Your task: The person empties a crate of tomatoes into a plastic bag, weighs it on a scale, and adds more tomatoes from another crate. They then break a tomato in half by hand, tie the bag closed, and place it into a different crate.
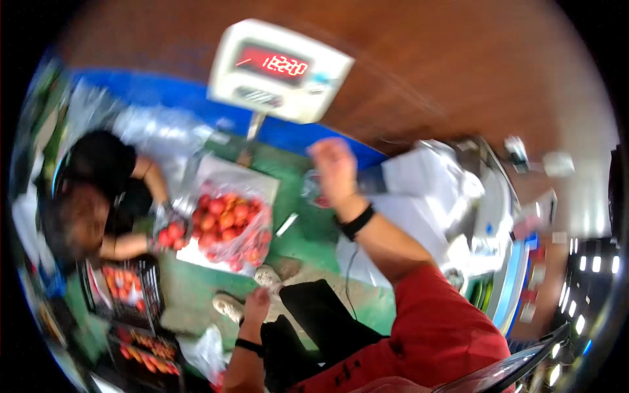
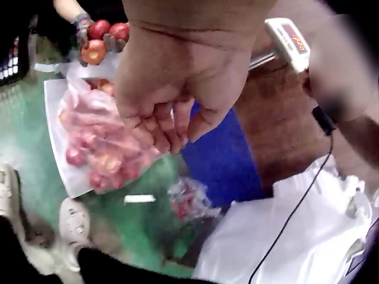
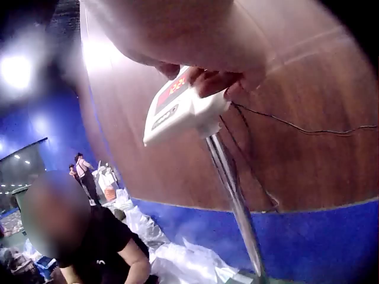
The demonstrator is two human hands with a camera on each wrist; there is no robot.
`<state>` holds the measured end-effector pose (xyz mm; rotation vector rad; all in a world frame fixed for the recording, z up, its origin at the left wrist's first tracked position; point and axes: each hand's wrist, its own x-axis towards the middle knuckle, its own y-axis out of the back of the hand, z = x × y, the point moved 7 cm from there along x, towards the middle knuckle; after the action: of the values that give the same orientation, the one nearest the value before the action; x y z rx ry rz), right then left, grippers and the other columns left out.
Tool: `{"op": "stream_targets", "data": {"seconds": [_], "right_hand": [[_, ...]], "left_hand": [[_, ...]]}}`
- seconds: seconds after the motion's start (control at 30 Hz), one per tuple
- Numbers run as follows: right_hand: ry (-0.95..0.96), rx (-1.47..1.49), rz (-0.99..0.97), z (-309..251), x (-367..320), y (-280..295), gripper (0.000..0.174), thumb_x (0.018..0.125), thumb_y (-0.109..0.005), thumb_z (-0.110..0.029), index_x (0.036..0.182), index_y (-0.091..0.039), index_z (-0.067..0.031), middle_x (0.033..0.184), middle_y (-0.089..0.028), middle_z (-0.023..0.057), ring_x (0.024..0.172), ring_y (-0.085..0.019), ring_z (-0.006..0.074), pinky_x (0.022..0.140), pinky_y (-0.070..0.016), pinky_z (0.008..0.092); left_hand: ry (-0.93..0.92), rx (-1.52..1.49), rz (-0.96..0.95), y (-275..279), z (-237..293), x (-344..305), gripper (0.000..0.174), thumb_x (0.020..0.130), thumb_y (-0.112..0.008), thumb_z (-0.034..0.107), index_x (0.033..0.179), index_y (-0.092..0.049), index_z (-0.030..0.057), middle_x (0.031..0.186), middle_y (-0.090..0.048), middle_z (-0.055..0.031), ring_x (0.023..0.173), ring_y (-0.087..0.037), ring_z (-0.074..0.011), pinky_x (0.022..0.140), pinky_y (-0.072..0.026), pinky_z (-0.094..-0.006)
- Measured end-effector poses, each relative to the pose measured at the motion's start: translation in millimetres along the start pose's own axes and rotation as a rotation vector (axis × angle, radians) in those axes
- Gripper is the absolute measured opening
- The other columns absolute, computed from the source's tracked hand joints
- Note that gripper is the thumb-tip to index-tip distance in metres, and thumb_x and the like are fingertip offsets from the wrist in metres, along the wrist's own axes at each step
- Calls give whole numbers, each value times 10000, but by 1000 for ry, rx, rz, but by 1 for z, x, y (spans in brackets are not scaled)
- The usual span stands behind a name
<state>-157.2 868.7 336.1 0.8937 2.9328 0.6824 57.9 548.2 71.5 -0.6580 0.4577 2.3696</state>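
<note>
In the head view my right hand [image 1: 335,171] is raised below the scale's display head [image 1: 280,72], which shows lit red digits. From the right wrist, that right hand [image 3: 216,80] overlaps the display, its fingers loosely bent and holding nothing. My left hand [image 1: 257,304] hangs low in front of my legs. In the left wrist view the left hand [image 2: 183,89] has relaxed, bent fingers with nothing in them, overlapping a clear plastic bag [image 2: 100,139] of red round fruit. That bag lies on the scale's white platform [image 1: 262,183].
Another person, in black, holds several red fruits [image 1: 171,234] in gloved hands [image 1: 157,239] beside the platform. Dark crates [image 1: 157,298] of fruit stand at lower left. A small plastic bag [image 2: 188,200] and white sacks [image 2: 284,236] lie on the other side. A cable [image 2: 290,216] crosses the sacks.
</note>
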Motion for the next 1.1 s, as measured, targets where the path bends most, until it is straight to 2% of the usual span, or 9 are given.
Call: {"op": "stream_targets", "data": {"seconds": [0.03, 0.2, 0.23, 0.3, 0.43, 0.7, 0.87, 0.9, 1.1], "right_hand": [[-167, 641, -54, 32, -24, -8, 33, 808, -547, -49, 837, -532, -48, 781, -552, 29, 736, -505, 108, 691, -437, 250], [-139, -472, -598, 26, -186, -3, 248, 817, -496, -356, 824, -545, -113, 704, -558, 114, 608, -543, 299, 524, -428, 374], [-38, -329, -560, 11, -208, 8, 268, 837, -462, -368, 799, -521, -110, 683, -541, 125, 610, -542, 307, 512, -415, 394], [-272, -259, -573, -6, -240, 42, 180, 818, -466, -232, 911, -559, -110, 805, -595, 125, 739, -570, 316, 622, -438, 412], [-382, -267, -325, 14, -287, 93, 158, 801, -497, -229, 885, -562, -112, 781, -591, 129, 730, -565, 314, 640, -425, 420], [-222, -200, 58, -36, -229, 133, 320, 700, -629, -212, 951, -545, -33, 922, -556, 143, 819, -548, 266, 710, -442, 364], [91, -346, 184, -43, -72, 108, 645, 695, -666, -374, 1143, -460, 42, 1153, -481, 228, 1078, -448, 352, 937, -342, 390], [49, -214, 201, -50, -38, 101, 719, 686, -689, -348, 1208, -397, 50, 1217, -430, 233, 1130, -418, 329, 973, -309, 378], [-92, 461, 72, -7, 95, 15, 704, 736, -681, -199, 1278, -295, 32, 1187, -454, 207, 1054, -485, 242, 897, -387, 330]], "left_hand": [[14, 121, -36, -8, -24, -4, 147, 744, -549, 120, 872, -572, 51, 821, -572, -139, 738, -576, -268, 640, -460, -369], [-467, 1078, -751, -32, -147, -49, 370, 831, -386, 294, 661, -594, 39, 729, -600, -165, 688, -589, -279, 610, -460, -402], [57, 937, -973, -5, -119, -57, 391, 826, -437, 341, 629, -574, 32, 593, -576, -129, 553, -576, -231, 537, -453, -353], [804, 170, -932, 39, -137, -50, 409, 804, -521, 329, 531, -531, 25, 460, -527, -76, 460, -541, -192, 494, -444, -310], [187, 1024, -743, 63, -22, -8, 359, 801, -525, 285, 552, -518, 25, 489, -551, -92, 433, -529, -181, 448, -422, -316], [203, 21, -278, 86, 34, 7, 236, 776, -583, 189, 662, -521, -9, 514, -530, -85, 423, -476, -148, 406, -394, -278], [-173, 483, -248, 97, 0, -30, 257, 782, -561, 288, 762, -594, 34, 614, -564, -109, 647, -566, -257, 606, -439, -346], [281, 213, -188, 105, -43, -27, 305, 782, -534, 331, 717, -576, 36, 623, -574, -106, 639, -565, -249, 608, -437, -352], [559, 200, 17, 141, -102, -25, 248, 776, -502, 294, 674, -560, 76, 601, -569, -74, 585, -553, -240, 583, -445, -356]]}}
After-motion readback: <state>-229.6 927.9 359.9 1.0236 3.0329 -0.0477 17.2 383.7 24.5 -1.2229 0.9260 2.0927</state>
